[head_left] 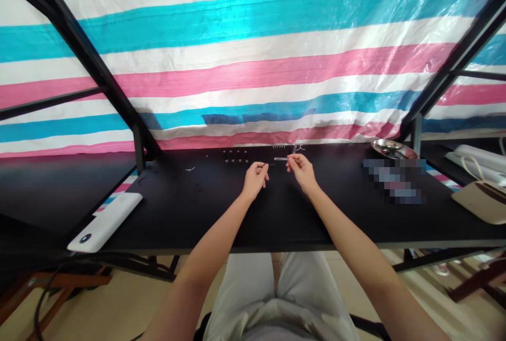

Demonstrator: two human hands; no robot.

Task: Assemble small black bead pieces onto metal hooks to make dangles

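Note:
My left hand [256, 178] is over the middle of the black table, its fingers pinching a thin dark rod [272, 164] that points right. Facing it, my right hand [302, 171] pinches a slim, clear or silvery tube [280, 159] that reaches toward the left. A small gap separates the two hands. Just behind the right hand lies another short clear piece [294, 148], beside a thin white strip [301, 147]. Beyond the left hand, several small dark-and-silver parts [233, 160] sit in two rows. A row of tiny metallic pieces [279, 147] stands at the back.
The black table [177, 214] carries a white device [106, 222] at its left edge. A shiny metal dish [391, 148] and a blurred-out item [395, 180] are on the right. A beige case [482, 201] lies at far right. Striped sheeting [253, 77] hangs behind, between black frame bars [90, 67].

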